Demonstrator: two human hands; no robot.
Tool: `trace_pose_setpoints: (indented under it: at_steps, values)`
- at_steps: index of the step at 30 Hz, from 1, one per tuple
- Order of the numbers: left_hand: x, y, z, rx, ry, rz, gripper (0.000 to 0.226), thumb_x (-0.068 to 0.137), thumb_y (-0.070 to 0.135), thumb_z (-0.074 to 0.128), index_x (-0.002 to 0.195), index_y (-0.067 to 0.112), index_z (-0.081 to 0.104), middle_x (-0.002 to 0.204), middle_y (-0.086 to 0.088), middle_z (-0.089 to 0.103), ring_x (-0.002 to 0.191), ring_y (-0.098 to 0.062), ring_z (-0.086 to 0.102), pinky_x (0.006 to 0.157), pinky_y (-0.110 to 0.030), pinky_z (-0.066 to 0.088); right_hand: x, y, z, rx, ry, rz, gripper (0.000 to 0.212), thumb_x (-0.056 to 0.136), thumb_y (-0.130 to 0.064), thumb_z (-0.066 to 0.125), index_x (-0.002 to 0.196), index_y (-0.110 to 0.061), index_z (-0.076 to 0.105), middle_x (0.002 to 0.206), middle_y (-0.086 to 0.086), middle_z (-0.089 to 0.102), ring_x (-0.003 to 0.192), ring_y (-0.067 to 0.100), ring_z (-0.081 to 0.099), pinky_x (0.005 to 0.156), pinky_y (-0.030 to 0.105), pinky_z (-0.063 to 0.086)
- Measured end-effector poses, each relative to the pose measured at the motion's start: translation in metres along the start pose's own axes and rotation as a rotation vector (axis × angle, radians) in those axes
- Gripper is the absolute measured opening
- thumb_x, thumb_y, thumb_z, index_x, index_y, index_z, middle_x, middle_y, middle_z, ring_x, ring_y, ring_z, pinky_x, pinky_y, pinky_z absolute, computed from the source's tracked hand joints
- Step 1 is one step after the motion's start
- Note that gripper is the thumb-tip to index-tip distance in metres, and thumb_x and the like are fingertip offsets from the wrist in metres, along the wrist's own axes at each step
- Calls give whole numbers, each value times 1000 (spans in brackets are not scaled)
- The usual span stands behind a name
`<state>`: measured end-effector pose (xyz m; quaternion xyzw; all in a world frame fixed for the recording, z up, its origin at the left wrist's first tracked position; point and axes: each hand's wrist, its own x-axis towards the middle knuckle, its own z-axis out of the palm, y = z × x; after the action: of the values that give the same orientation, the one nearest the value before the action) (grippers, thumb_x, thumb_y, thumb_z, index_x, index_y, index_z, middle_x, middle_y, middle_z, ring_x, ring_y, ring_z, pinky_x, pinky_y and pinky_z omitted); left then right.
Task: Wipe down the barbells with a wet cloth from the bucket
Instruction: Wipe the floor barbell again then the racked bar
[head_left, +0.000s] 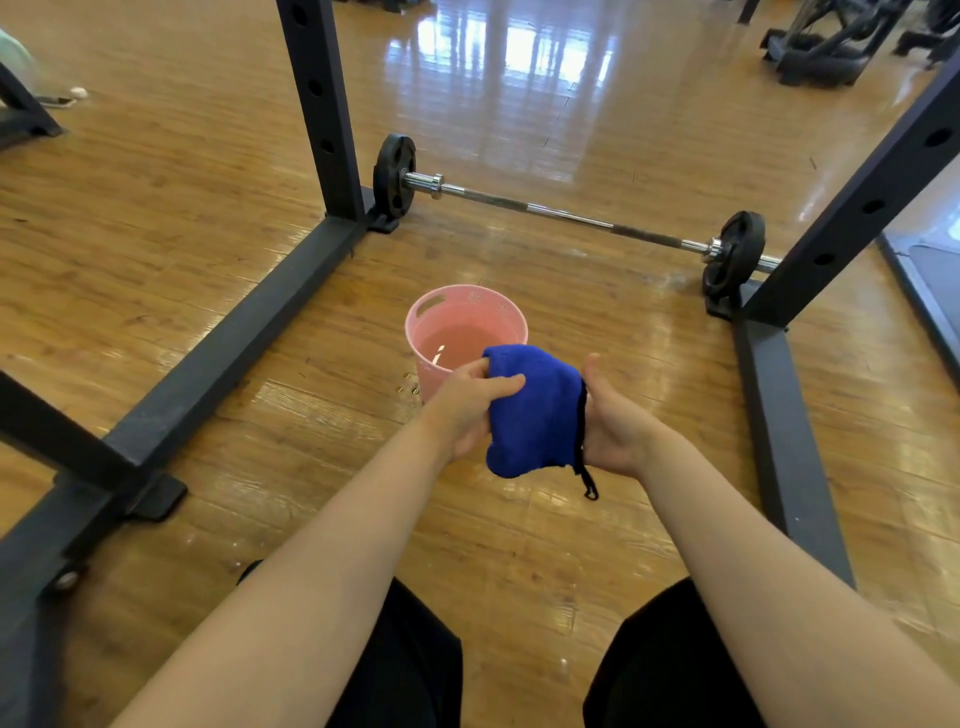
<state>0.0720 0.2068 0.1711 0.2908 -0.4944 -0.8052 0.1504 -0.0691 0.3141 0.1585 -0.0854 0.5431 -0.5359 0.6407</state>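
A blue cloth (535, 410) with a black hanging loop is bunched between both hands, just in front of a pink bucket (467, 317) that holds water. My left hand (465, 410) grips the cloth's left side, thumb over the top. My right hand (615, 421) holds its right side from underneath, palm turned up, fingers hidden behind the fabric. A steel barbell (566, 214) with a black plate at each end lies on the wooden floor beyond the bucket.
Dark rack beams flank me: a left base rail (234, 343) with an upright (322, 104), and a right base rail (789, 441) with a slanted upright (878, 208). Gym machines (831, 47) stand at the far right. My knees in black trousers are at the bottom.
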Motion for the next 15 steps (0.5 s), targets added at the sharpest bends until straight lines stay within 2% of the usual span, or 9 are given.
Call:
trace_pose_setpoints:
  at_steps: [2, 4, 7, 9, 11, 13, 15]
  values:
    - [3, 2, -8, 96, 94, 9, 23, 91, -2, 54, 110, 10, 59, 108, -10, 65, 103, -24, 62, 87, -35, 52, -2, 5, 3, -50, 11, -86, 58, 81, -58, 45, 122, -19, 58, 119, 4, 65, 111, 21, 60, 87, 46, 48]
    - [7, 3, -16, 197, 182, 0, 23, 90, 0, 56, 112, 7, 59, 113, -13, 64, 108, -29, 60, 89, -39, 51, 3, 3, 7, -141, 83, -195, 35, 83, -32, 60, 116, -19, 62, 109, -1, 68, 102, 15, 61, 84, 45, 48]
    - [14, 6, -29, 325, 245, -25, 23, 90, 6, 61, 113, 5, 59, 109, -11, 63, 103, -25, 60, 83, -35, 51, 13, -1, 22, -281, 221, -315, 29, 86, -4, 61, 115, -11, 63, 100, 1, 71, 95, 18, 64, 81, 35, 50]
    - [20, 7, -40, 277, 256, -61, 29, 87, 9, 66, 114, 3, 60, 111, -11, 64, 102, -25, 62, 81, -34, 52, 22, -4, 35, -244, 316, -411, 31, 85, 2, 62, 116, -6, 60, 98, 6, 70, 90, 21, 67, 70, 29, 53]
    - [25, 7, -50, 207, 228, -88, 29, 83, 7, 70, 110, 4, 61, 111, -12, 66, 105, -26, 63, 83, -34, 54, 34, -8, 45, -170, 394, -464, 41, 83, 3, 65, 121, -8, 53, 104, 6, 68, 91, 21, 67, 66, 28, 55]
    - [31, 6, -60, 332, 264, -23, 24, 80, 3, 71, 101, 8, 63, 107, -10, 67, 105, -27, 62, 89, -38, 52, 43, -12, 53, -203, 430, -462, 59, 80, 5, 68, 128, -14, 41, 107, 8, 65, 95, 23, 65, 72, 34, 55]
    - [36, 7, -71, 522, 353, 109, 21, 79, 7, 72, 98, 7, 64, 103, -10, 67, 99, -27, 63, 89, -43, 51, 51, -17, 60, -442, 430, -435, 74, 78, 7, 69, 133, -22, 30, 102, 11, 64, 94, 24, 64, 77, 36, 55]
